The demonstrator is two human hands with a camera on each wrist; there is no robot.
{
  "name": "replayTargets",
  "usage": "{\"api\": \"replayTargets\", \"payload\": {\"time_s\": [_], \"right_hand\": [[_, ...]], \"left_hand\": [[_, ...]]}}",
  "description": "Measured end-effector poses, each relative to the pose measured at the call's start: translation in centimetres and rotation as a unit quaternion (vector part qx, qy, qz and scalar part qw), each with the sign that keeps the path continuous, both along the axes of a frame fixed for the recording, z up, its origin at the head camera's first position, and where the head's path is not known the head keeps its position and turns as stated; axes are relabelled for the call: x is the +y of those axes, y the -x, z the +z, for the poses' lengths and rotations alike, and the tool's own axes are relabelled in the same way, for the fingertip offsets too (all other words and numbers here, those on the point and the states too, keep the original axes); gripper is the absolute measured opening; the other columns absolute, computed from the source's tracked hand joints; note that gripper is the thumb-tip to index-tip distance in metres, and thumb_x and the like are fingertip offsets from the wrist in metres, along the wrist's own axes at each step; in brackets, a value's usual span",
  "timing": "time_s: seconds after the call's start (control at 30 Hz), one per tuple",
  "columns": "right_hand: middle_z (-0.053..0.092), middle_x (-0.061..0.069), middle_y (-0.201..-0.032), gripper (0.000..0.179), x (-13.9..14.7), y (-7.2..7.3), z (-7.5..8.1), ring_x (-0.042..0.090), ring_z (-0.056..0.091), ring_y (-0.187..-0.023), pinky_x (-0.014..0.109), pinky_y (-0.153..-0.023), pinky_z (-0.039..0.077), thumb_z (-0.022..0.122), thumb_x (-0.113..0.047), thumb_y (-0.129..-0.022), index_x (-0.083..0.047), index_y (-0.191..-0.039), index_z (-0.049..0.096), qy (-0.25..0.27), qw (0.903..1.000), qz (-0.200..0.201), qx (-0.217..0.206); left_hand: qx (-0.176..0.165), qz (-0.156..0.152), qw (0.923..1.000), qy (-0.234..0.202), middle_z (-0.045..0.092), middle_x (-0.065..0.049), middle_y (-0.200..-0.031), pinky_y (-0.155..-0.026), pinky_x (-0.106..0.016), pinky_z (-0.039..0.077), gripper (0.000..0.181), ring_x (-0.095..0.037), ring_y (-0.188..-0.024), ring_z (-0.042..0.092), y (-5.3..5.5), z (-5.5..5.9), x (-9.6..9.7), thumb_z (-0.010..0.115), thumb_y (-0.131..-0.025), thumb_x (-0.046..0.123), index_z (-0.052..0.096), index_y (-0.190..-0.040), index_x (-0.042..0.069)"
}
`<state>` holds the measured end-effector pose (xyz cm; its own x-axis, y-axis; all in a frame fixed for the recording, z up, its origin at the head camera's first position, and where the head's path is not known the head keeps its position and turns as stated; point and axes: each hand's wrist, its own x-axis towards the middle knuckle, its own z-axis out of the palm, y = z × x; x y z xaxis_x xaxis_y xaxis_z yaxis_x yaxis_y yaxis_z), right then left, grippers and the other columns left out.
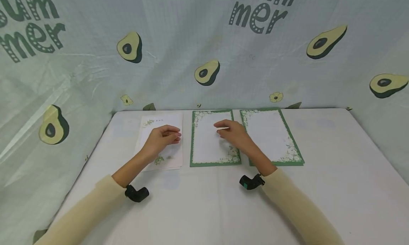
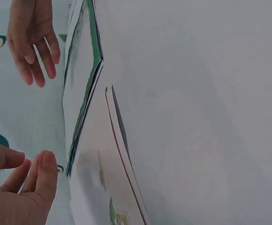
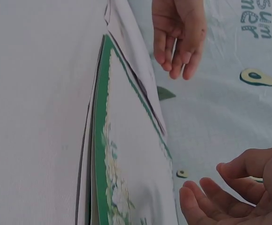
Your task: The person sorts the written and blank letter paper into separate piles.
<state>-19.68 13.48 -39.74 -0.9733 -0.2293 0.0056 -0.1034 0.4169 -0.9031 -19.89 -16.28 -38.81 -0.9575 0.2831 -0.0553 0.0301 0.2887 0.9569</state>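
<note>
My left hand [image 1: 163, 138] hovers over a pale sheet of paper [image 1: 170, 156] printed with small flowers, its fingers loosely bent and nothing between them. My right hand [image 1: 234, 133] is held above the middle green-bordered floral sheet [image 1: 207, 142], thumb and fingers apart, holding nothing. To the right lies another green-bordered sheet [image 1: 268, 135], partly behind the right wrist. In the left wrist view the left hand [image 2: 26, 187] is raised clear of the papers. The right wrist view shows the right hand [image 3: 239, 187] beside the green-edged stack [image 3: 136, 154], not touching it.
All the papers lie in a row along the back of a white-covered table [image 1: 198, 206]. Behind it hangs a curtain [image 1: 172, 35] with avocado prints. Black wrist cameras [image 1: 136, 194] are strapped at both sleeves.
</note>
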Motion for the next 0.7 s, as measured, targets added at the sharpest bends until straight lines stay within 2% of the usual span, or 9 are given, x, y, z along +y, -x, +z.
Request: {"api": "replayTargets", "payload": {"time_s": [0.1,0.17,0.3,0.4,0.57,0.7], "right_hand": [[0.062,0.013,-0.138,0.033,1.6,-0.1,-0.2,0.031,0.063,-0.121,0.045,-0.098,0.057,0.06,-0.015,-0.103,-0.005,-0.135,0.063,-0.003,1.0,-0.005,-0.001],[0.062,0.014,-0.138,0.033,2.5,-0.1,-0.5,0.031,0.061,-0.124,0.046,-0.099,0.056,0.059,-0.015,-0.104,-0.005,-0.135,0.063,-0.01,0.9998,-0.015,-0.002],[0.059,0.015,-0.141,0.035,3.4,0.0,-0.8,0.033,0.055,-0.131,0.05,-0.103,0.052,0.056,-0.015,-0.105,-0.005,-0.138,0.061,-0.033,0.9987,-0.035,-0.015],[0.054,0.018,-0.146,0.039,3.6,0.1,-0.9,0.036,0.051,-0.135,0.053,-0.106,0.049,0.054,-0.014,-0.105,-0.004,-0.143,0.056,-0.04,0.9984,-0.032,-0.025],[0.047,0.023,-0.151,0.045,3.9,0.2,-0.7,0.04,0.045,-0.139,0.057,-0.11,0.045,0.051,-0.012,-0.106,0.0,-0.149,0.046,-0.046,0.9982,-0.021,-0.032],[0.046,0.023,-0.152,0.047,4.1,0.3,-0.4,0.041,0.043,-0.14,0.057,-0.11,0.045,0.051,-0.014,-0.106,0.001,-0.15,0.045,-0.061,0.9965,-0.025,-0.05]], "left_hand": [[0.003,-0.019,0.9997,-0.015,0.061,-0.035,-0.125,-0.094,-0.031,0.059,0.032,-0.033,-0.112,0.067,0.4,-0.6,1.0,0.056,-0.104,0.001,0.054,-0.131,-0.016],[0.002,-0.029,0.9995,-0.009,0.061,-0.033,-0.127,-0.096,-0.032,0.058,0.033,-0.035,-0.115,0.065,0.5,-0.8,1.7,0.056,-0.104,0.001,0.054,-0.133,-0.015],[0.021,-0.04,0.9977,0.05,0.059,-0.026,-0.136,-0.102,-0.04,0.055,0.038,-0.037,-0.125,0.06,0.6,-1.2,2.8,0.057,-0.103,0.004,0.053,-0.14,-0.006],[0.035,-0.042,0.9943,0.092,0.055,-0.023,-0.144,-0.104,-0.046,0.053,0.043,-0.038,-0.131,0.056,0.7,-1.2,3.2,0.056,-0.104,0.006,0.051,-0.146,-0.001],[0.021,-0.043,0.9942,0.096,0.05,-0.021,-0.149,-0.107,-0.049,0.051,0.046,-0.038,-0.136,0.051,1.3,-1.2,3.3,0.054,-0.105,0.009,0.047,-0.15,0.003],[-0.002,-0.05,0.9942,0.096,0.049,-0.02,-0.151,-0.107,-0.049,0.051,0.048,-0.037,-0.135,0.052,1.5,-1.3,3.0,0.053,-0.105,0.01,0.045,-0.152,0.004]]}}
